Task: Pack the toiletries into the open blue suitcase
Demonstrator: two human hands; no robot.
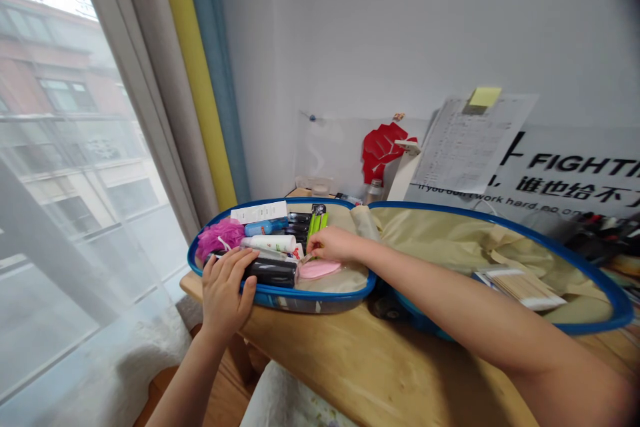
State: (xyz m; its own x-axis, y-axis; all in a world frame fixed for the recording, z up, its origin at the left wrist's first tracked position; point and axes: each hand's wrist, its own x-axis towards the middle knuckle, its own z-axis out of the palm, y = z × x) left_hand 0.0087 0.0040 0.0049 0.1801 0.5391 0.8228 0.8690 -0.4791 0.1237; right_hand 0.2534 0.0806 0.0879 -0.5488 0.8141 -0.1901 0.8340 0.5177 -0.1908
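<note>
Open case [320, 296] with blue rim on wooden worktop [320, 347], its 2 halves side by side; left half holds the packed items, right half lies opened out.

Left hand [227, 290]: palm down, fingers extended and slightly spread over the near rim, thumb apart. Fingertips lie at the black cylinder [274, 272], which sits along the near side of the left half; no closed grip seen.

Right hand [330, 243]: reaches into the same half from the right, fingers curled and tips drawn together just above the pink oval item [320, 270]. Whether anything is pinched there: cannot tell, the fingertips are too small in view.

Other contents of left half: purple mesh puff [223, 235] at the far-left end; white tube [270, 242] behind the black cylinder; blue bottle [265, 227] behind the tube; white box [259, 212] against the far rim; bright green item [317, 223] just beyond the right hand, beside several dark items.

Right half: beige lining, 1 pack of thin sticks [525, 287] near its near edge.

Surroundings: red fist graphic [383, 147] on the wall behind; printed sheet [460, 140] to its right; curtains [203, 67] and window at left.
</note>
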